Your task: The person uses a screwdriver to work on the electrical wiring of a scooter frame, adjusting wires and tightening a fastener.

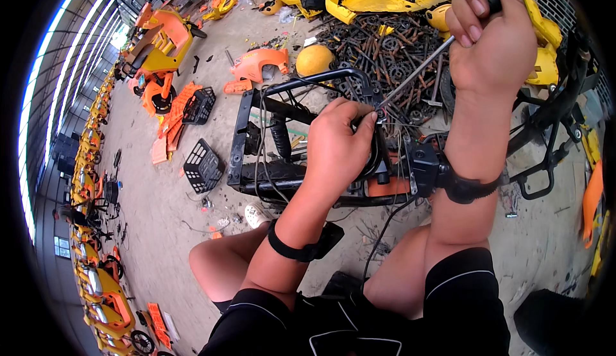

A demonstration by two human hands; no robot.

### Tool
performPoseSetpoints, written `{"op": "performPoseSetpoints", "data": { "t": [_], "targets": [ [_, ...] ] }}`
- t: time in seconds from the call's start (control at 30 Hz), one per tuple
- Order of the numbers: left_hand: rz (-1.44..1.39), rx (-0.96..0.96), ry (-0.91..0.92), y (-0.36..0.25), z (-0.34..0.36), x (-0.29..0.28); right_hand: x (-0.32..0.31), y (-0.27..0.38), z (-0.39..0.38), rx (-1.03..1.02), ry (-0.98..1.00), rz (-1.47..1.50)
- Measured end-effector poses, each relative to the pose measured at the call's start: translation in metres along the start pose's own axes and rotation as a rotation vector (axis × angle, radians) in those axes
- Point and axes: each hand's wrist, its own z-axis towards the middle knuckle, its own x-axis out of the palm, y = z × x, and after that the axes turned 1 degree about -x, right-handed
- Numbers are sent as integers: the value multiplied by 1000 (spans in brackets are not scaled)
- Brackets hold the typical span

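1. Knees and black shorts (410, 311) fill the bottom of the shot, with both forearms reaching up from there, each wearing a black wrist strap.
2. Left hand (337, 144) is clamped around the black metal frame (256, 109), fingers curled over a bar right where the tool tip lands.
3. Right hand (494, 38) is fisted tight on the screwdriver (417, 70) handle, up and to the right of the other grip.
4. Shaft runs diagonally, tip pointing down-left into the frame, handle up-right.
5. Progress-wise, I'd say mid-teardown: frame looks already stripped of its shell, wires (269, 157) hanging loose, orange panels (260, 64) lying beyond it. The fastener at the tip isn't visible.
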Motion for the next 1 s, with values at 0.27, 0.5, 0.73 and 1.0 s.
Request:
{"op": "performPoseSetpoints", "data": {
  "t": [0.27, 0.5, 0.73, 1.0],
  "targets": [
    [-38, -19, -2, 0, -2, -2, 38, 17, -10, -115, -158, -447],
    [-18, 26, -7, 0, -2, -1, 55, 5, -9, -294, -376, -564],
    [-32, 8, -3, -3, -3, -1, 61, -2, -14, -292, -324, -542],
    [-12, 25, -16, -2, -3, -1, 71, 0, -12, -215, -401, -517]
  ]
}}
